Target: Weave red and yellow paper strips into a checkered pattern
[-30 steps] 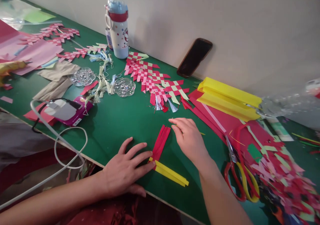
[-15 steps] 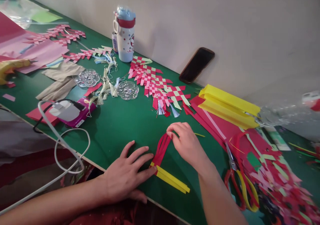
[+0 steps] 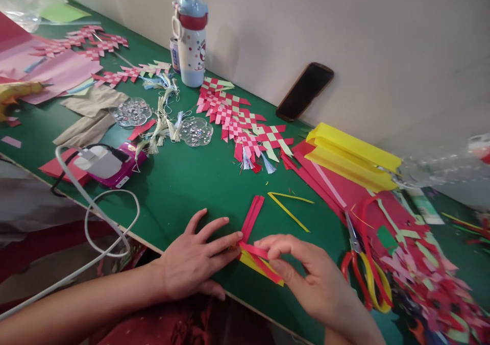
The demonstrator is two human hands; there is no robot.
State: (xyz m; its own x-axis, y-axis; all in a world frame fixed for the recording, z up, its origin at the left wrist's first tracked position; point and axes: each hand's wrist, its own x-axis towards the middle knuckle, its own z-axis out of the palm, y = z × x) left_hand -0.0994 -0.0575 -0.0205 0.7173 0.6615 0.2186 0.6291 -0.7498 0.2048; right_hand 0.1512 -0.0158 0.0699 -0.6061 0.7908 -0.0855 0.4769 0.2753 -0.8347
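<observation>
left hand spread, right hand in pinch on red strip, long axis rightward

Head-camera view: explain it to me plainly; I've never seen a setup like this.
No machine here: a person works with bare hands, filmed from a camera worn on the head, looking forward and down. The left hand, spread, rests where narrow red paper strips meet narrow yellow paper strips on a green tabletop. The right hand pinches one red strip, bent over the yellow ones. Beyond lie checkered woven paper pieces; a black smartphone leans against the grey wall.
</observation>
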